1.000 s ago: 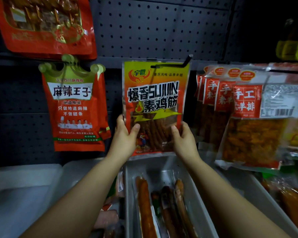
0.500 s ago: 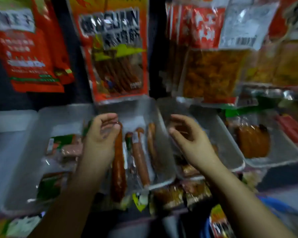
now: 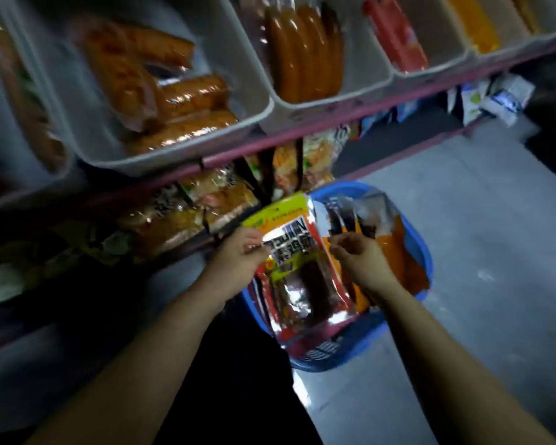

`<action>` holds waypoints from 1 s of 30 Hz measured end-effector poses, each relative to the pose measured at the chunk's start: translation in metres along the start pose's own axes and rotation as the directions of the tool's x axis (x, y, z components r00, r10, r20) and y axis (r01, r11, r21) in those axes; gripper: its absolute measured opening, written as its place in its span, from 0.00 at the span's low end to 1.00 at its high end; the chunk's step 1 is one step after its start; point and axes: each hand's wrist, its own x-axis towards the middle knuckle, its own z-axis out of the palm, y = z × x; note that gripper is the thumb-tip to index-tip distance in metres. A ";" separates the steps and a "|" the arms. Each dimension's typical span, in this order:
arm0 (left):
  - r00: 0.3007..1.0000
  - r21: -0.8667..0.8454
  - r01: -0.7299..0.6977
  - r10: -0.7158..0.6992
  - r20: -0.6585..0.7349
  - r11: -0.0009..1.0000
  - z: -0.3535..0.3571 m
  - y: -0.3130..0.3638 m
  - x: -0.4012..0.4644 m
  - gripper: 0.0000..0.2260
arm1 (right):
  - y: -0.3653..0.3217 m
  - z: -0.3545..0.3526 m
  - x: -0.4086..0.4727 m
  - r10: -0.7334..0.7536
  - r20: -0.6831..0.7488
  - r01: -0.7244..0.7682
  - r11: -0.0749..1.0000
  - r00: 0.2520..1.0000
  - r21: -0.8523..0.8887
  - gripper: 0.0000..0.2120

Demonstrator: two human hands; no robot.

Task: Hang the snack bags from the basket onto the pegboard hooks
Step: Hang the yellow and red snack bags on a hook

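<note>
I look down at a blue basket (image 3: 350, 358) on the floor, with several snack bags standing in it. The front one is a yellow and red snack bag (image 3: 302, 271) with dark sticks behind a clear window. My left hand (image 3: 238, 255) pinches its upper left edge, thumb on the front. My right hand (image 3: 360, 258) hovers at the bag's right edge with fingers curled; whether it grips is unclear. An orange bag (image 3: 398, 252) stands behind it. The pegboard and its hooks are out of view.
White trays (image 3: 180, 162) of packed sausages sit on a pink-edged shelf (image 3: 334, 123) above the basket. Shiny snack packets (image 3: 206, 203) fill the lower shelf to the left of it. Grey floor (image 3: 495, 252) stretches to the right.
Both hands let go of the bag hung on the pegboard and dropped to the basket. The view swung down from pegboard to floor. My left hand has taken hold of a bag.
</note>
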 end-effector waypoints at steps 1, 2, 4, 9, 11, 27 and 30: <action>0.999 0.044 0.029 -0.027 -0.034 0.999 0.008 -0.011 0.009 0.14 | 0.013 0.002 0.002 0.025 0.009 -0.024 0.998 1.000 -0.056 0.06; 0.997 0.091 0.038 -0.031 -0.078 0.995 0.013 -0.021 0.018 0.15 | 0.022 0.005 0.004 0.059 0.022 -0.056 0.993 0.998 -0.101 0.09; 0.990 0.186 0.053 -0.026 -0.142 0.981 0.017 -0.037 0.036 0.15 | 0.034 0.012 0.008 0.118 0.066 -0.111 0.989 0.991 -0.103 0.16; 0.970 0.212 0.034 0.018 -0.240 0.977 0.018 -0.058 0.063 0.11 | 0.049 0.037 0.022 0.162 0.030 -0.158 0.980 0.986 -0.119 0.19; 0.966 0.229 0.025 0.036 -0.255 0.973 0.018 -0.062 0.066 0.09 | 0.047 0.043 0.023 0.163 -0.014 -0.164 0.986 0.986 -0.025 0.08; 0.954 -0.365 0.137 -0.222 -0.203 0.921 -0.009 -0.058 0.041 0.04 | -0.002 0.044 0.021 0.060 0.082 -0.091 0.889 0.995 0.449 0.14; 0.908 -0.397 0.074 -0.227 -0.352 0.915 -0.013 -0.044 0.040 0.03 | 0.008 0.038 0.052 0.126 0.001 -0.118 0.926 0.992 0.359 0.09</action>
